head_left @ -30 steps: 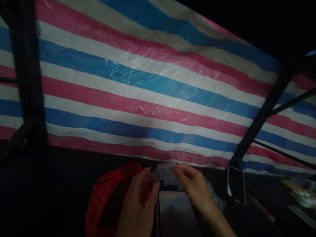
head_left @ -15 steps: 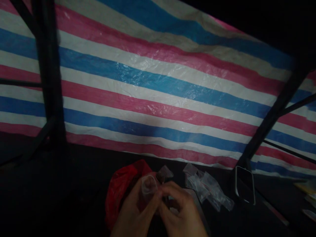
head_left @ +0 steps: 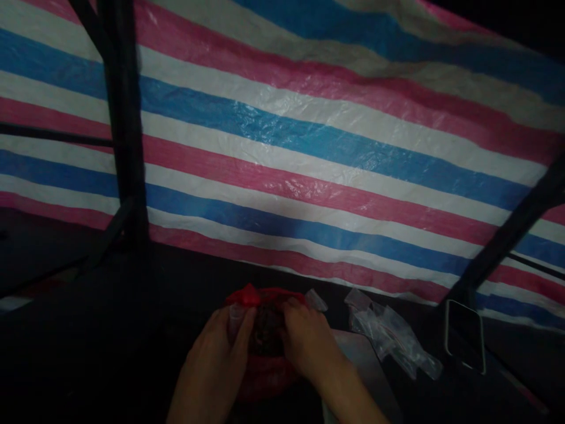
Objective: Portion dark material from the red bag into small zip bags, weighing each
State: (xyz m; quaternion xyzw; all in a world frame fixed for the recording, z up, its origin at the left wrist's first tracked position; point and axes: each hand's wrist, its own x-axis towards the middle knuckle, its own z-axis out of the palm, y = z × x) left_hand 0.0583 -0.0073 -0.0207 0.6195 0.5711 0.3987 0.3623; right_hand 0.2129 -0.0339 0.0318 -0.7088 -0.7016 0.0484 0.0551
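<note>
— What have they got there, low down in the middle?

— A small clear bag (head_left: 236, 315), pinched at its mouth. The left hand (head_left: 216, 359) has its fingers closed on the bag's left edge; the right hand (head_left: 309, 347) is curled just beside it, fingertips bent in toward the same spot. Whether the right one actually grips the plastic I cannot tell, it's too dim.

— And the red thing?

— A red plastic bag (head_left: 265, 377), right under and between both hands, with something dark (head_left: 265, 330) showing at its open top. The little clear bag sits at the near-left lip of it, touching.

— Anything to the right?

— A loose heap of more clear bags (head_left: 388, 335) lying on the dark worktop (head_left: 176, 294), near the right hand but apart from it. Just nearer than that, a pale flat slab (head_left: 362, 365), partly under the right wrist. Further right, a phone (head_left: 463, 335) leans by a black strut (head_left: 507, 241).

— Behind?

— A striped tarpaulin (head_left: 309, 153), blue, pink and white, across the whole far side, with another black post (head_left: 126, 129) standing in front of it on the left.
</note>
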